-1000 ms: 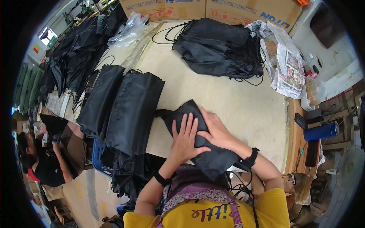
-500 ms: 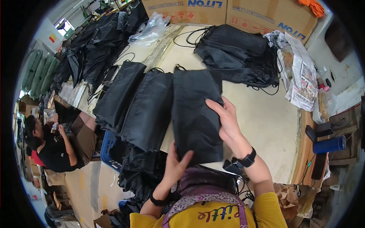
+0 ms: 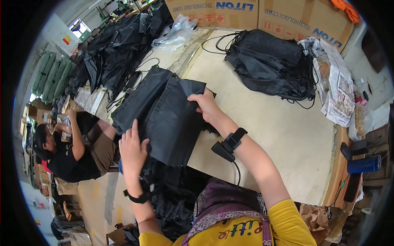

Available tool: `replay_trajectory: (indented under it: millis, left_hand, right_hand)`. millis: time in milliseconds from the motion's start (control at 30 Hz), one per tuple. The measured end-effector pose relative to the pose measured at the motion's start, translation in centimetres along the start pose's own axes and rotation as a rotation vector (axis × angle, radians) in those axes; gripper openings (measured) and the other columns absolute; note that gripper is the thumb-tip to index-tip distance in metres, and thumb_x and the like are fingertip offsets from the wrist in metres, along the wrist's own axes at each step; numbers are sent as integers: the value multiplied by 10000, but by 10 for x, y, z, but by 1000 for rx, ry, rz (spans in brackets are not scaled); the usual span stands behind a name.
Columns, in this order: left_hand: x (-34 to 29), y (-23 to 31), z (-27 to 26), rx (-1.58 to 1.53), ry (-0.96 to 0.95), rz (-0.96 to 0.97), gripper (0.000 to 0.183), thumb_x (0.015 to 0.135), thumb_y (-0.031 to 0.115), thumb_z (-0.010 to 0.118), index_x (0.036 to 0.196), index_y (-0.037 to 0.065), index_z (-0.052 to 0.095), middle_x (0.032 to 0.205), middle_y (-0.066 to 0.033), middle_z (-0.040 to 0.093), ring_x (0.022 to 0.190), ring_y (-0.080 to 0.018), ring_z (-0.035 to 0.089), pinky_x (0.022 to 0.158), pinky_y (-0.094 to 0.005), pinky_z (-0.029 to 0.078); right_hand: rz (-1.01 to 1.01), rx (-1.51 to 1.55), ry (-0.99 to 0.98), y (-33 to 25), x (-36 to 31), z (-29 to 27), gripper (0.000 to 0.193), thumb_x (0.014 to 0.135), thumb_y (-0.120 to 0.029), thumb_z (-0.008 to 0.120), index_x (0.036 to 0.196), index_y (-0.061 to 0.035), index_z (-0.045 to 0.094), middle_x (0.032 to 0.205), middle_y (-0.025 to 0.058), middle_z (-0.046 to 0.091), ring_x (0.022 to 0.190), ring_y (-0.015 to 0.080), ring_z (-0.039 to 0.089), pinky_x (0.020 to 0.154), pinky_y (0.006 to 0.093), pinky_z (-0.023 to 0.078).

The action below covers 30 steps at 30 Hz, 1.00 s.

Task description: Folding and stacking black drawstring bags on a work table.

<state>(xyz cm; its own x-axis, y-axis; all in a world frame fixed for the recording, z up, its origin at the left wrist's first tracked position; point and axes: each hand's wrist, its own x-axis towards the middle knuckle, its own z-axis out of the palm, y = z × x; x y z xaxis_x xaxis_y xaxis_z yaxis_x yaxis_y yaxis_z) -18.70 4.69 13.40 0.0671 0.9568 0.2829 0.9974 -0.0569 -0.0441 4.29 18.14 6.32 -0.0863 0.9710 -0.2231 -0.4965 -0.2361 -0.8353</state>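
Note:
Two piles of folded black drawstring bags lie side by side at the table's front left: a left pile (image 3: 141,92) and a right pile (image 3: 174,119). My right hand (image 3: 207,107) pinches the upper right corner of the top black drawstring bag on the right pile, thumb above and fingers partly hidden behind the fabric. My left hand (image 3: 133,149) rests by the lower edges of both piles, its fingers stretched out and apart. More black bags (image 3: 162,180) hang below the table edge, partly hidden by my left arm.
A larger stack of black drawstring bags (image 3: 271,61) lies farther right, beside newspaper (image 3: 338,90). Cardboard boxes (image 3: 303,22) stand behind the table (image 3: 266,143). A clear plastic bag (image 3: 176,33) and heaped black fabric (image 3: 119,45) are far left. A seated person (image 3: 67,151) works at left.
The black bag held between both hands has moved left onto the right pile. My left hand has let go and shifted left; my right hand moved up and left. The view has shifted slightly.

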Motion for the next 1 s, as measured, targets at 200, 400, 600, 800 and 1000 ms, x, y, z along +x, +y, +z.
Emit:
replay_trajectory:
  millis: [200, 400, 600, 800, 1000]
  left_hand:
    - [34, 72, 16, -251, 101, 307, 496, 929, 202, 599, 1405, 149, 470, 1481, -128, 407, 1381, -345, 346, 1124, -539, 216]
    - [33, 61, 100, -311, -106, 238, 503, 983, 300, 512, 1457, 172, 400, 1544, -118, 308, 1440, -354, 230, 1133, -605, 92]
    - [26, 69, 118, -230, -118, 208, 515, 984, 303, 496, 1463, 149, 384, 1551, -122, 286, 1456, -342, 187, 1139, -587, 49]
    - [34, 62, 106, -328, -157, 206, 532, 970, 357, 516, 1448, 155, 402, 1539, -144, 297, 1441, -372, 208, 1118, -631, 84]
    - [35, 62, 84, -495, -80, 213, 578, 940, 348, 588, 1449, 145, 405, 1526, -191, 300, 1435, -378, 231, 1127, -617, 113]
  right_hand:
    - [36, -30, -14, 6, 1, 2, 468, 695, -38, 668, 1143, -30, 533, 1032, 116, 625, 931, 251, 633, 732, 442, 525]
    - [-947, -1041, 331, 15, 8, -12, 594, 800, -191, 708, 1325, -34, 482, 1266, 224, 559, 1200, 366, 513, 1009, 471, 391]
    - [-620, -1414, -149, 53, 36, -54, 642, 928, -502, 494, 1423, -99, 426, 1471, 141, 424, 1376, 297, 362, 1109, 557, 244]
    - [-729, -1174, -151, -14, 11, -64, 458, 888, -309, 618, 1277, -76, 556, 1337, 165, 537, 1227, 348, 494, 1069, 449, 345]
    - [-772, -1099, -262, -21, 6, -43, 337, 877, -197, 633, 1196, -90, 625, 1306, 156, 558, 1204, 331, 513, 1076, 439, 342]
